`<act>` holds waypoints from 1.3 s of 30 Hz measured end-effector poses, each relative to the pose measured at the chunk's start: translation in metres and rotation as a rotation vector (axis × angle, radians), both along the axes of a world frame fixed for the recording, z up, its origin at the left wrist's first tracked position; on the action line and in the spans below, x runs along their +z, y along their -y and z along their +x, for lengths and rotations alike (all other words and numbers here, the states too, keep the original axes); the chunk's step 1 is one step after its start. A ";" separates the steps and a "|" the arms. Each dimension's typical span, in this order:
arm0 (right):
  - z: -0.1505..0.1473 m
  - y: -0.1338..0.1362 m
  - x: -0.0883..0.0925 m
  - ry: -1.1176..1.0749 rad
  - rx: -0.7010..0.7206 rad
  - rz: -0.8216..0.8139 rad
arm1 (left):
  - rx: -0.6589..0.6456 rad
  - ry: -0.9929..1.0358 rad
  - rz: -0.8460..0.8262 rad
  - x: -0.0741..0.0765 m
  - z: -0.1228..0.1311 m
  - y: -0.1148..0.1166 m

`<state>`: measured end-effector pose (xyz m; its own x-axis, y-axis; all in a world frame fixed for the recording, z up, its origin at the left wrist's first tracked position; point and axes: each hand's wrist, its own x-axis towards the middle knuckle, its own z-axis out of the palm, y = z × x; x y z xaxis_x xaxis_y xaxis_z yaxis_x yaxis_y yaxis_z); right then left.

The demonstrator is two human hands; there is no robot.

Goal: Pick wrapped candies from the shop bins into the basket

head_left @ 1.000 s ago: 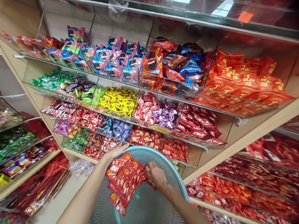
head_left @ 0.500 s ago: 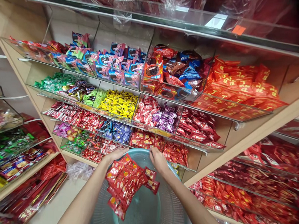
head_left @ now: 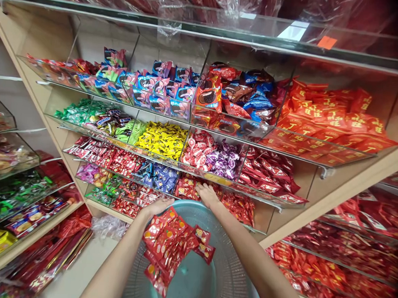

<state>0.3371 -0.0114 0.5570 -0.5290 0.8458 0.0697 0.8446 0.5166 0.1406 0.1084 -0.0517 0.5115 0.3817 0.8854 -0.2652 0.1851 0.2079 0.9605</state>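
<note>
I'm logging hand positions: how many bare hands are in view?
2. The left hand is at the left part of the basket's far rim; the right hand reaches past that rim, by the shelved red packets. Some fingers are hidden.

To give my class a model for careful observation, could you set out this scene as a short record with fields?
Left hand: at the rim of the basket; its grip is partly hidden
Right hand: reaching to the shelf packets; whether it holds one is unclear
Basket colour: teal
Basket contents: red packets, heaped toward the picture's left
Higher shelf: yellow-wrapped sweets, left of purple-wrapped sweets in the picture
</note>
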 end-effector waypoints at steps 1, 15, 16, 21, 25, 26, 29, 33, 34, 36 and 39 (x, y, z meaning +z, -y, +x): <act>0.000 -0.001 -0.001 -0.001 0.001 0.002 | 0.004 -0.012 -0.003 0.001 0.000 0.000; 0.004 0.034 0.024 -0.322 0.001 0.224 | 0.007 -0.014 -0.019 0.013 0.001 0.004; 0.004 0.042 0.027 -0.361 0.005 0.227 | 0.011 -0.003 -0.019 0.015 0.000 0.005; 0.012 0.087 0.031 -0.477 0.010 0.182 | 0.028 -0.048 0.025 0.016 -0.001 0.005; 0.028 0.114 0.013 -0.465 -0.016 0.083 | 0.022 -0.041 0.047 0.009 -0.001 0.002; 0.032 0.119 0.006 -0.448 -0.036 0.052 | 0.023 -0.034 0.044 0.008 -0.001 0.002; 0.042 0.129 -0.020 -0.368 -0.138 -0.032 | 0.032 -0.041 0.042 0.008 -0.001 0.001; 0.048 0.138 -0.048 -0.269 -0.247 -0.060 | 0.027 -0.060 0.029 0.013 0.000 0.004; 0.049 0.141 -0.052 -0.253 -0.262 -0.063 | 0.028 -0.055 0.017 0.015 0.001 0.005; 0.050 0.144 -0.058 -0.227 -0.283 -0.076 | 0.036 -0.044 -0.007 0.016 0.002 0.006; 0.050 0.146 -0.060 -0.205 -0.296 -0.092 | 0.068 -0.069 -0.026 0.016 0.002 0.007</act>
<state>0.3875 -0.1575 0.4974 -0.2434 0.9677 0.0656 0.9651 0.2484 -0.0831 0.1103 -0.0584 0.5276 0.3008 0.9012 -0.3120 0.2347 0.2471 0.9401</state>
